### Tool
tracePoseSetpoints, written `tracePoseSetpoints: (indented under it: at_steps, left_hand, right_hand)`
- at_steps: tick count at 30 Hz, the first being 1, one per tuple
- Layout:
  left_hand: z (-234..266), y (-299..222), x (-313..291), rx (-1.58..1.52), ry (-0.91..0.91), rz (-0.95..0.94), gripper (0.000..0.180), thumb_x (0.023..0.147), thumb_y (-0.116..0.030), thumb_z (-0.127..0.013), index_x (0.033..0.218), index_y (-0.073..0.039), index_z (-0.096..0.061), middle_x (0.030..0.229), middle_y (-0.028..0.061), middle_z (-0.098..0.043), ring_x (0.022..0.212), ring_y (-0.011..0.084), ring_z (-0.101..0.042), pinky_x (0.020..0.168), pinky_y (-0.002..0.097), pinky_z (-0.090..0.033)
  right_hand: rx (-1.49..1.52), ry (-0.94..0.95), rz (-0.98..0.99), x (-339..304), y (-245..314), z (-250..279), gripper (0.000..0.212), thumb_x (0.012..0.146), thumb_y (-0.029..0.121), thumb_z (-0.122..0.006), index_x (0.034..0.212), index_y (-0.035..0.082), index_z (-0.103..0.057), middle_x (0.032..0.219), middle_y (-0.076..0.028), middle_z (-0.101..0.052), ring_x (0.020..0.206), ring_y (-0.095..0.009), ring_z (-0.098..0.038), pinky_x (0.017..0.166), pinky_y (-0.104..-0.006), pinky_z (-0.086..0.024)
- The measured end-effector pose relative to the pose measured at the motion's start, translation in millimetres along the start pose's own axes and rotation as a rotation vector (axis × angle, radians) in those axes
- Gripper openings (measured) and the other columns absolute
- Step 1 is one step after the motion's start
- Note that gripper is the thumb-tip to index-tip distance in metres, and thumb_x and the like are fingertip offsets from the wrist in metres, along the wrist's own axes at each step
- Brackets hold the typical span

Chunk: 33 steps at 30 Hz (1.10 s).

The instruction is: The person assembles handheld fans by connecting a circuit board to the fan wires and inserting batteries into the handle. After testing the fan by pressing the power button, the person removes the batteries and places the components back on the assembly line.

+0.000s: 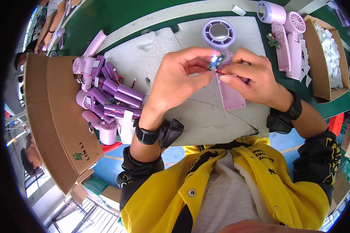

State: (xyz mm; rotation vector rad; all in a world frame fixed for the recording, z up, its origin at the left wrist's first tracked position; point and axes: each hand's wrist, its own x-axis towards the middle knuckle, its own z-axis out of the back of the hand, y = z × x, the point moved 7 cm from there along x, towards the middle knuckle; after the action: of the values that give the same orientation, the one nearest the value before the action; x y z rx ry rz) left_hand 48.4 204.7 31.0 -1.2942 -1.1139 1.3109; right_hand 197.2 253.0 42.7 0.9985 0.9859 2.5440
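Between the thumb and fingers of my left hand [171,79] is a small circuit board [217,61] with a bright white light glowing on it. My right hand [252,75] is closed at the board's lower edge, pinching thin red and dark wires [220,72]. A bit of something purple [245,80] shows among the right fingers; most of it is hidden. Just beyond my hands lies a lilac handheld fan head [218,33] with a round silvery centre. Its pink open handle shell [232,95] runs underneath my hands toward me.
White foam sheets [163,48] cover the green table [124,15]. Purple battery packs [122,95] and pink fan parts are heaped left, beside a large cardboard box [58,116]. At right lie more fans [295,23] and a carton [317,77] of white pieces. Other people are at far left.
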Motion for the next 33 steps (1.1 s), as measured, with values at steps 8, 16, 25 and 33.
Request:
tracePoseSetpoints:
  at_steps: [8, 16, 25, 33]
  left_hand:
    - [-4, -5, -1, 0.091, -0.044, -0.147, 0.039, 0.08, 0.009, -0.063, 0.118, 0.001, -0.066, 0.101, 0.0081, -0.069, 0.087, 0.0142, -0.066, 0.083, 0.0272, -0.056]
    - [-3, 2, 1, 0.082, -0.06, -0.109, 0.035, 0.081, 0.007, -0.066, 0.115, 0.0, -0.068, 0.099, 0.0092, -0.07, 0.087, 0.0136, -0.067, 0.083, 0.0267, -0.056]
    - [1, 1, 2, 0.168, -0.076, -0.1, 0.027, 0.08, 0.004, -0.069, 0.107, 0.001, -0.072, 0.095, 0.0102, -0.072, 0.084, 0.0144, -0.07, 0.078, 0.0262, -0.058]
    - [1, -1, 3, 0.254, -0.098, -0.221, 0.027, 0.077, 0.003, -0.071, 0.104, 0.0, -0.074, 0.09, 0.0103, -0.072, 0.078, 0.015, -0.071, 0.073, 0.0251, -0.058]
  right_hand:
    - [-0.052, -0.181, -0.165, 8, 4, 9, 0.038, 0.074, -0.001, -0.075, 0.11, 0.002, -0.063, 0.088, -0.009, -0.061, 0.066, -0.019, -0.056, 0.058, -0.0275, -0.046]
    - [-0.125, -0.151, -0.119, 6, 1, 8, 0.037, 0.069, -0.003, -0.078, 0.103, 0.001, -0.065, 0.095, -0.011, -0.065, 0.079, -0.023, -0.065, 0.067, -0.0293, -0.052]
    - [-0.096, -0.135, -0.127, 8, -4, 9, 0.036, 0.068, -0.002, -0.08, 0.101, 0.002, -0.066, 0.093, -0.01, -0.066, 0.079, -0.023, -0.065, 0.068, -0.0296, -0.052]
    - [-0.106, -0.106, -0.089, 10, -3, 10, 0.037, 0.067, -0.001, -0.08, 0.102, 0.002, -0.067, 0.093, -0.01, -0.066, 0.077, -0.022, -0.065, 0.066, -0.0291, -0.052]
